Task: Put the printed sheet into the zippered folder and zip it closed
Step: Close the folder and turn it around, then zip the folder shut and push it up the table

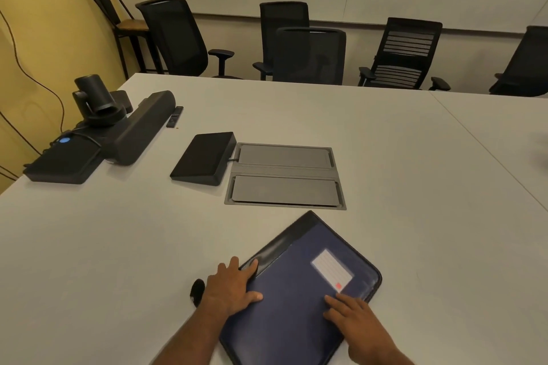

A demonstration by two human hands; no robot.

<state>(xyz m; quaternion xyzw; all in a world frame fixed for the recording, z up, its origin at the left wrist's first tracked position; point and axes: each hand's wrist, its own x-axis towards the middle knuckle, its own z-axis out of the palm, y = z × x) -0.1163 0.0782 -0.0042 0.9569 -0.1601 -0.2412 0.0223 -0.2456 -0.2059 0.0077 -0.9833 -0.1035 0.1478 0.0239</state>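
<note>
Your left hand (pixel 232 284) and right hand (pixel 353 315) lie flat, fingers relaxed, on the folder (pixel 296 290) beneath them on the tabletop (pixel 118 246); no sheet visible, zip state unclear.

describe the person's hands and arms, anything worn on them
Both the left hand and the right hand are bare: no gloves, and no rings or watch that I can make out. Both forearms are bare too, with no sleeve in view.

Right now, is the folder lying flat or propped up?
Flat. The folder lies on the table, with the left hand and right hand resting open on its cover.
</note>
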